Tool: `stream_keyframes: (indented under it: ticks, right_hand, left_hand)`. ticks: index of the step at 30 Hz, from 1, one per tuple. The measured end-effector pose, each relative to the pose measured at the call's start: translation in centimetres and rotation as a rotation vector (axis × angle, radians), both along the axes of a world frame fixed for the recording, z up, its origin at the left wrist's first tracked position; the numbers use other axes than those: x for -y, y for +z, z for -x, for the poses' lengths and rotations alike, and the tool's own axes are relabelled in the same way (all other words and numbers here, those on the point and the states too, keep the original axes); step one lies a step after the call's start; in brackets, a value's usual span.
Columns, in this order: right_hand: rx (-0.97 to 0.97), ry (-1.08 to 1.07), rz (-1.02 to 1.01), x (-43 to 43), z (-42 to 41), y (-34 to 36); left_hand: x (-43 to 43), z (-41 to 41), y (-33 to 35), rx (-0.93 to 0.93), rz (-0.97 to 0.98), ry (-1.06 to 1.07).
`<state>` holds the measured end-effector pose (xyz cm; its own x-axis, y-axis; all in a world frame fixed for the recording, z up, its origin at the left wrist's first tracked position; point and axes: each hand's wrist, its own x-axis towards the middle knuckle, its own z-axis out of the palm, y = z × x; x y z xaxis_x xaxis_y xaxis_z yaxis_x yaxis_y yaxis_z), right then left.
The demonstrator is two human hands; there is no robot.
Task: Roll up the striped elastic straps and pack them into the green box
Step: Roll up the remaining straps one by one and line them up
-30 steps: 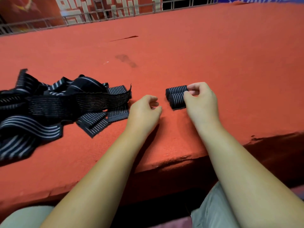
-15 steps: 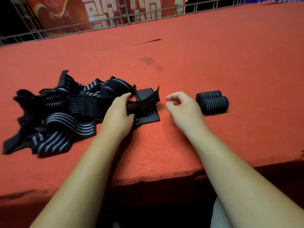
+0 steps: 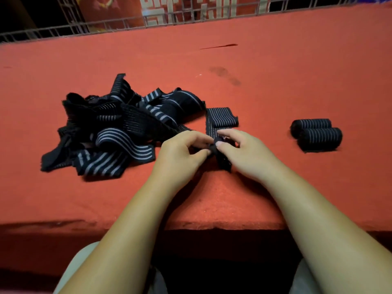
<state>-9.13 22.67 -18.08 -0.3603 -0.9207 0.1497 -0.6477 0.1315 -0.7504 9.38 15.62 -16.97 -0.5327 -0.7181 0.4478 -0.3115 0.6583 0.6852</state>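
Two rolls point(image 3: 318, 139); one strap point(image 3: 220, 120); pile point(image 3: 118, 132) uncountable.

Head-worn camera looks forward and down, close over table point(image 3: 297, 85).

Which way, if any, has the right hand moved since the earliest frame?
Yes. The right hand was on the two rolled straps; it now sits clear to their left, pinching a loose strap together with the left hand.

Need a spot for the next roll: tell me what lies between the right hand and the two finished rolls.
The head view shows only bare red tabletop between the right hand, pinching a strap, and the two finished rolls.
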Motion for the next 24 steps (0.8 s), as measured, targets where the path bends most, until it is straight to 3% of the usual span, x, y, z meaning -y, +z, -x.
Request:
stream_keyframes:
  ticks: [5,8,11,15,20,24]
  right_hand:
    - [-0.152,-0.026,-0.027,-0.4,0.0,-0.1]
    - [-0.082,-0.063,0.017,-1.0,-0.3,0.0]
    - [0.057,-0.056,0.035,-1.5,-0.6,0.1]
    - [0.001,0.069,0.0,-2.4,-1.1,0.4]
    - [-0.009,0.154,-0.075,-3.0,-1.6,0.7]
    - [-0.112,0.167,-0.115,-2.8,-2.2,1.2]
  left_hand:
    - [0.2,-2.3,0.2,0.156,-0.077,0.028]
    - [0.7,-3.2,0.0,0.172,-0.022,0.133]
    - [1.9,-4.4,0.1,0.04,-0.093,0.3]
    - [3.5,-5.5,0.6,-0.214,-0.161,0.399]
    - [5.1,-6.1,0.2,-0.114,-0.258,0.538]
    - [4.2,-6.1,1.0,-0.233,-0.494,0.44]
